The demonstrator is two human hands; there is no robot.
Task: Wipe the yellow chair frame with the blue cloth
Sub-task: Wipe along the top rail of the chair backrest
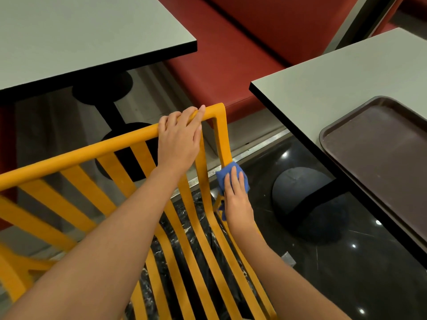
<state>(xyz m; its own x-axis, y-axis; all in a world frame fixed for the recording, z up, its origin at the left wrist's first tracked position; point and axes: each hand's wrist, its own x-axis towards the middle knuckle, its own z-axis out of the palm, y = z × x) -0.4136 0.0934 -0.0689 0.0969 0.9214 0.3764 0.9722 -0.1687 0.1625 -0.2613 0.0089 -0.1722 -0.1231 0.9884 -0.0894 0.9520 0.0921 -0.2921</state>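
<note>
cloth on right upright of chair back

left hand (179, 139) curls over the top rail of the yellow chair frame (76, 155), near its right corner, fingers wrapped round the rail. right hand (236, 199) presses the blue cloth (225, 177) against the right upright just below that corner, fingers straight and close together on the cloth; a tail of cloth hangs under the palm. brown tray (379, 155) at the near edge of the right table (323, 88); nothing seen in it.

Yellow chair frame (76, 153) — blue cloth (225, 176) — red bench (231, 54).
</note>
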